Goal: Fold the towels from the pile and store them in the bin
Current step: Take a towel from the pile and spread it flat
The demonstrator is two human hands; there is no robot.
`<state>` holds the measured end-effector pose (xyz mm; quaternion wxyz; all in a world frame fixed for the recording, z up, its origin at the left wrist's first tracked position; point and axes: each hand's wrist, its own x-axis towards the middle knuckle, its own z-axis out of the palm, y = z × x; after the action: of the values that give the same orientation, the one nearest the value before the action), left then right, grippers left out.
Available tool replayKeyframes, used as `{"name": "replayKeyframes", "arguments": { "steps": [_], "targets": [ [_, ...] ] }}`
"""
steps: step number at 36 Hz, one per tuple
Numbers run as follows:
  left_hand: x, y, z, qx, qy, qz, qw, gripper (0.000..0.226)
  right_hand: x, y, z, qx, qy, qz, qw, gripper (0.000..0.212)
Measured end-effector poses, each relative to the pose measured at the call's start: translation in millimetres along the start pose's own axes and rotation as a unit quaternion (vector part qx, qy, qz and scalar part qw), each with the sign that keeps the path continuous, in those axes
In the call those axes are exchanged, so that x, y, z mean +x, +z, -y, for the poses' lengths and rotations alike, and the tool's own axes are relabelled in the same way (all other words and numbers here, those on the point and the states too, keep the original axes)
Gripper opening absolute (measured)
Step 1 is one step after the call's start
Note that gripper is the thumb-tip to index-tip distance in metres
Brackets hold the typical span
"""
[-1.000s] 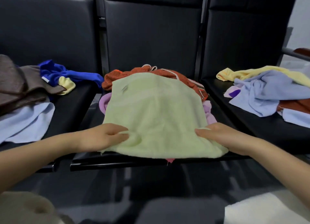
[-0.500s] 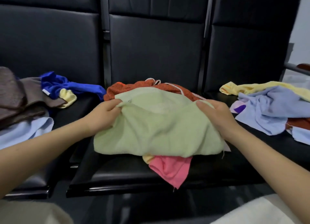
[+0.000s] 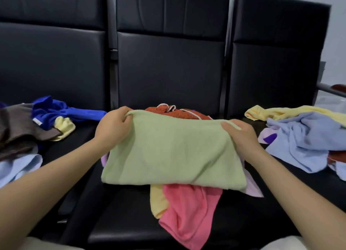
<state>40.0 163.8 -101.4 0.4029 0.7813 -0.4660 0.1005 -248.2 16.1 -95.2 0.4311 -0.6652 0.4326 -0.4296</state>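
Hands (image 3: 177, 131) grip folded pale-green towel (image 3: 174, 152).

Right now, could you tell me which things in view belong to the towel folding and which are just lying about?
In the job:
- green towel, pinched at its far corners by the left hand and right hand
- pink towel and orange towel beneath it

Lying about:
- blue cloth on the left seat
- light blue cloth on the right seat
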Motion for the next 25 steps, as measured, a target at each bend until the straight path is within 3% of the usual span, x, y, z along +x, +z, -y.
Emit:
{"name": "replayKeyframes", "arguments": {
  "steps": [8, 14, 18, 22, 25],
  "targets": [
    [-0.2, 41.0, 31.5, 0.047, -0.041, 0.075, 0.995, 0.022, 23.1, 26.8, -33.9, -0.086, 0.006, 0.024, 0.996, 0.019],
    [0.9, 41.4, 36.7, 0.018, -0.096, 0.061, 0.993, 0.024, 23.2, 22.7, -44.1, -0.107, -0.016, 0.013, 0.994, 0.011],
    [-2.3, 34.7, 37.1, 0.004, -0.153, 0.092, 0.984, 0.023, 24.8, 11.8, -48.5, -0.102, 0.047, -0.005, 0.994, 0.023],
    [-8.8, 25.1, 27.5, -0.083, -0.252, 0.137, 0.954, 0.024, 13.6, 3.4, -43.8, -0.025, 0.143, 0.016, 0.989, 0.031],
    [-13.9, 18.3, 25.0, -0.198, -0.371, 0.148, 0.895, 0.039, 4.3, -0.1, -35.0, 0.051, 0.195, 0.028, 0.979, 0.045]
  ]
}}
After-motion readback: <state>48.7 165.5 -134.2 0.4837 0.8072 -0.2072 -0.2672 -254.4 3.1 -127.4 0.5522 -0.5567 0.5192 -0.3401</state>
